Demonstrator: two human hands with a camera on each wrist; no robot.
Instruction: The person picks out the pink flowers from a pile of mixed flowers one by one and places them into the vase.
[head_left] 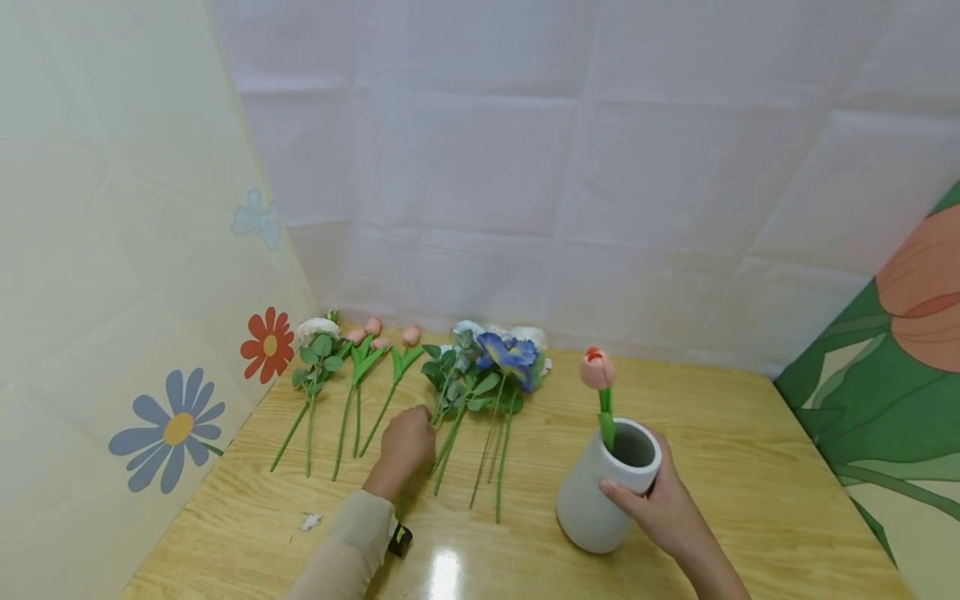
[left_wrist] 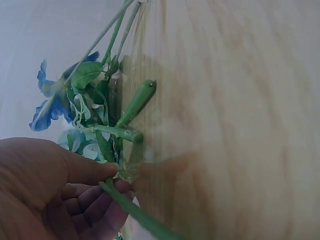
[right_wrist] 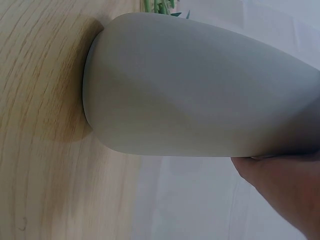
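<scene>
My left hand (head_left: 407,442) is low over the table at the stem end of the middle flower bunch. In the left wrist view its thumb and fingers pinch a green flower stem (left_wrist: 142,216); the bloom it belongs to cannot be told. Beside it lie a blue flower (head_left: 508,357), pale blue and white blooms and green leaves. My right hand (head_left: 671,512) grips the grey-white vase (head_left: 592,504) near its rim, thumb in front. One pink tulip (head_left: 597,371) stands upright inside the vase. The right wrist view shows the vase's smooth side and its base at the table.
Several pink tulips (head_left: 363,362) and a white flower (head_left: 318,331) with leafy stems lie at the left of the wooden table (head_left: 720,467). A small white scrap (head_left: 311,522) lies near the front left. Fabric walls enclose the back and sides.
</scene>
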